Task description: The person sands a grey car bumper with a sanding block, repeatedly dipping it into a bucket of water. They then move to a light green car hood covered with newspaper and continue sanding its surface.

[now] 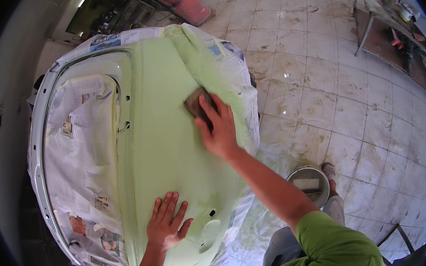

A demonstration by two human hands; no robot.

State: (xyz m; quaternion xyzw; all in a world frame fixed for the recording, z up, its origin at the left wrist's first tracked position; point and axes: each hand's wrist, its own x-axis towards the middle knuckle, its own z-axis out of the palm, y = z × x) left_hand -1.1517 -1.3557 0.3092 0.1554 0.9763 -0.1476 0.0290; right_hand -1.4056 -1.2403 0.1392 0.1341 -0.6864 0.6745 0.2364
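A pale green car body panel (164, 122) stretches out in front of me. Close to its right edge my right hand (219, 132) presses a brown sanding pad (196, 101) onto the surface, fingers over it. The pad is partly covered by the fingers, so I cannot tell whether it is a block or folded sandpaper. Nearer to me, my left hand (166, 223) lies flat on the panel with its fingers spread, holding nothing. Newspaper (79, 139) masks the window opening to the left of the panel.
A bucket (325, 194) with greyish liquid and a pale flat piece stands by my foot at right. A work table (379, 9) with tools and containers is at far right. A red cylinder (184, 4) lies beyond the car. Tiled floor (330, 82) is stained.
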